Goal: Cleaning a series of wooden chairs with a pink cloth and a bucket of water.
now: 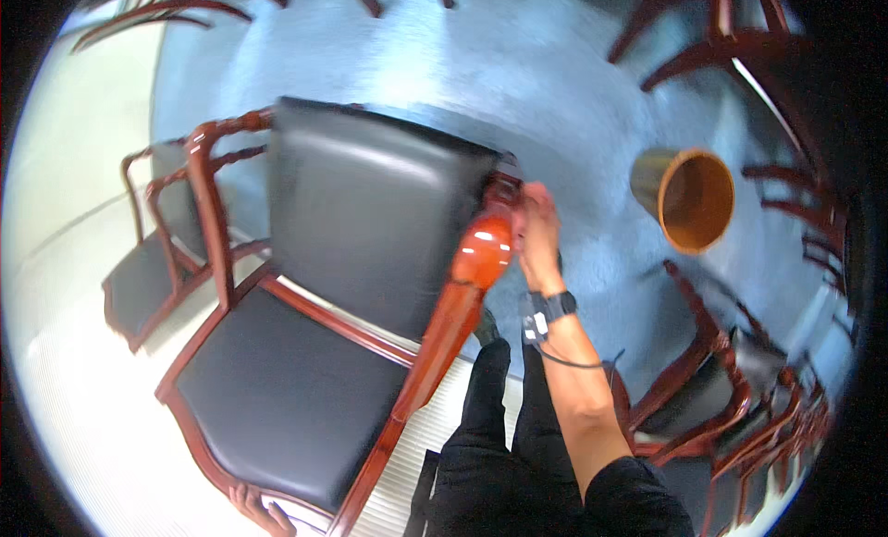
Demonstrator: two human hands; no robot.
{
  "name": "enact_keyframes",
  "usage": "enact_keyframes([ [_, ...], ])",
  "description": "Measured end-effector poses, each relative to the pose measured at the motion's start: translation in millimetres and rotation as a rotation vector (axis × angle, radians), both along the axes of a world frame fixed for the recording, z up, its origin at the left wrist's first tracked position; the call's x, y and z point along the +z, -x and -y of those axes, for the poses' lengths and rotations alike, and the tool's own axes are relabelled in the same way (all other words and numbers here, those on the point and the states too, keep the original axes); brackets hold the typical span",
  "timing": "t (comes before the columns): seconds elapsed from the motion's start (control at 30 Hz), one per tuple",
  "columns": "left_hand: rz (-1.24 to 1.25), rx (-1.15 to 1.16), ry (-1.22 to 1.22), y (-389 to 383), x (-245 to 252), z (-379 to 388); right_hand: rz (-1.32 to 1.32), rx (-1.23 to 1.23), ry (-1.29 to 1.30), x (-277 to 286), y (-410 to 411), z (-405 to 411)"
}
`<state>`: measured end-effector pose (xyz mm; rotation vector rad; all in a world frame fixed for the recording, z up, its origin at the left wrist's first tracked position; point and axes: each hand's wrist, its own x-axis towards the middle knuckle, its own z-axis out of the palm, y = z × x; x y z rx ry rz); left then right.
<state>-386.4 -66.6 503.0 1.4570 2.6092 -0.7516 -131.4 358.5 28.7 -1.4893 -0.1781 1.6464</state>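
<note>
A dark red wooden armchair with a black padded seat [291, 391] and black backrest [374, 211] stands before me, tilted in the view. My right hand [538, 225] is wrapped around the outer side of its glossy armrest [482, 252], close to the backrest; the fingers are blurred and partly hidden by the wood. At the lower edge of the view, my left hand [258, 510] grips the front rail [201, 461] of the seat, its fingers over the wood. Around my right wrist sits a black band [548, 311] with a small device and a cable.
A brown round bin [696, 200] stands on the blue floor [590, 107] to the right. Another armchair [149, 280] is at the left by a pale wall [69, 225]. More armchairs [707, 391] crowd the lower right, and chair legs [694, 58] show at the top.
</note>
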Motion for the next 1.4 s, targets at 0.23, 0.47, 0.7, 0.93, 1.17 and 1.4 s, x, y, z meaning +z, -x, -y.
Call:
enact_keyframes([
  [0.23,-0.050,0.307,-0.239,-5,-5,-8,0.075,0.489,-0.066,50,-63,45],
  [0.47,0.355,0.949,-1.402,-38,-44,18,0.150,0.856,-0.058,145,-131,90],
  [0.7,1.024,1.294,-1.380,-62,-27,31,0.749,1.150,-0.430,161,-176,83],
  [0.93,1.047,1.157,-1.416,-61,-33,37,0.932,1.134,-0.547,217,-161,86],
  [1.17,1.202,1.275,-1.397,-45,-36,43,0.956,0.913,-0.548,244,-189,97],
  [1.4,1.119,1.383,-1.300,26,-71,75,1.037,0.827,-0.176,201,-243,110],
])
